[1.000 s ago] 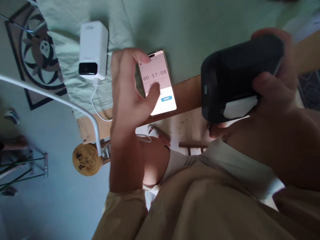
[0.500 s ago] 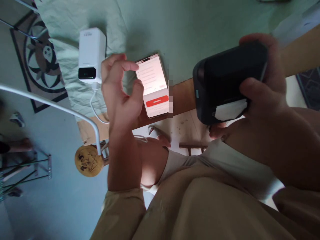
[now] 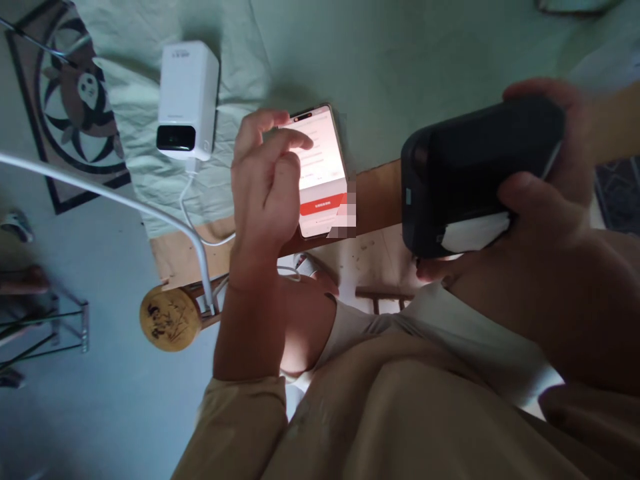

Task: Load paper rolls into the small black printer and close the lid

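A lit smartphone (image 3: pixel 320 160) lies at the table's near edge, its screen showing lines of text and a red button. Over its left side hovers my left hand (image 3: pixel 270 180), fingers bent and apart, with the index fingertip above the upper screen; whether it touches the glass I cannot tell. My right hand (image 3: pixel 550 167) grips a black boxy device (image 3: pixel 465 173) with rounded corners and a torn white label, raised in front of the table edge. Left of the phone stands a white power bank (image 3: pixel 187 93) with a dark display and a white cable (image 3: pixel 187 213) plugged into it.
A pale green cloth (image 3: pixel 135 133) covers the table, whose wooden edge (image 3: pixel 190 253) shows. A thick white tube (image 3: pixel 125 207) crosses at left. Below are a round wooden stool (image 3: pixel 170 319) and a panda-patterned mat (image 3: pixel 70 100). Another person's foot (image 3: pixel 17 225) is at far left.
My left hand has shifted right and its index finger now reaches farther over the phone screen. The black device, still in my right hand, appears slightly farther right. The view has also shifted a little.
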The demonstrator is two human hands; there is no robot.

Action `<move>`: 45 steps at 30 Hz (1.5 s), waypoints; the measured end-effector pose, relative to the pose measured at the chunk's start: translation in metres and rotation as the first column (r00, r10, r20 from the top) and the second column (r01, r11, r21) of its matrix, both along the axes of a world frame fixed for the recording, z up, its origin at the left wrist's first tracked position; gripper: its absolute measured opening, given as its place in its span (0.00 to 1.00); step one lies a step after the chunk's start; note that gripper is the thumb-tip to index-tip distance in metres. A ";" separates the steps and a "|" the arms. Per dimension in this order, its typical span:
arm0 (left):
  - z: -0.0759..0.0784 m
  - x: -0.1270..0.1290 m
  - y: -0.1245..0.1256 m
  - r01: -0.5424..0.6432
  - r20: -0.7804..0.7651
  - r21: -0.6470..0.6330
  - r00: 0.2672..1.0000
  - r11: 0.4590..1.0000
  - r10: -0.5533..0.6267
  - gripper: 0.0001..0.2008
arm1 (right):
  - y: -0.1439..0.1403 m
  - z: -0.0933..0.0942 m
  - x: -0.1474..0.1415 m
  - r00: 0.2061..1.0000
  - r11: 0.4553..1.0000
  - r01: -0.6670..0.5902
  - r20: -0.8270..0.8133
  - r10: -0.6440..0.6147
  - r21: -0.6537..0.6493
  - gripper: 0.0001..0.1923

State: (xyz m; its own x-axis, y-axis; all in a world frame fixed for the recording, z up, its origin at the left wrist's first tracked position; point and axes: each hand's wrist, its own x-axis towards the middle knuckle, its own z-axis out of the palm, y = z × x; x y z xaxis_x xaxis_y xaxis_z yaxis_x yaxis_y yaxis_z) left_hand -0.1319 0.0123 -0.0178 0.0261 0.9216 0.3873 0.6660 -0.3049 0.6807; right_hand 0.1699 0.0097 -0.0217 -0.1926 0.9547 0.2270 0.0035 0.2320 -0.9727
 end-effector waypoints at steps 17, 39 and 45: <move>-0.017 -0.008 0.008 0.023 0.081 -0.034 0.996 0.999 -0.020 0.16 | -0.001 -0.004 0.003 0.998 0.998 -0.053 -0.040 0.052 -0.019 0.38; -0.006 0.000 0.005 0.293 -0.100 0.103 0.954 0.950 -0.283 0.26 | 0.000 -0.001 0.002 0.998 0.997 -0.070 0.008 0.070 0.040 0.35; 0.003 0.004 0.001 0.241 -0.075 0.100 0.969 0.965 -0.234 0.23 | -0.001 -0.003 0.001 0.999 0.997 -0.050 -0.005 0.051 0.053 0.36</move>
